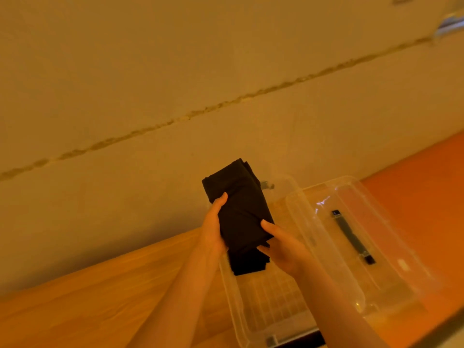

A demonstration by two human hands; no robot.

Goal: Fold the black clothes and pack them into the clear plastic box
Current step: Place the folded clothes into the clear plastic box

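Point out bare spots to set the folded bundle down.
Free: clear plastic box floor below the black clothes; wooden table left of the left hand. Crowded: right of the right hand, where the lid lies.

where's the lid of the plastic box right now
In the head view the clear lid lies at the right, beside the open clear box, on the wooden table, its black handle facing up.

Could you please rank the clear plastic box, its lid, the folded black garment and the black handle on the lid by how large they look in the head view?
1. Clear plastic box and lid: alike, and both partly hidden, so unranked.
2. Folded black garment, held nearer the camera.
3. Black handle.
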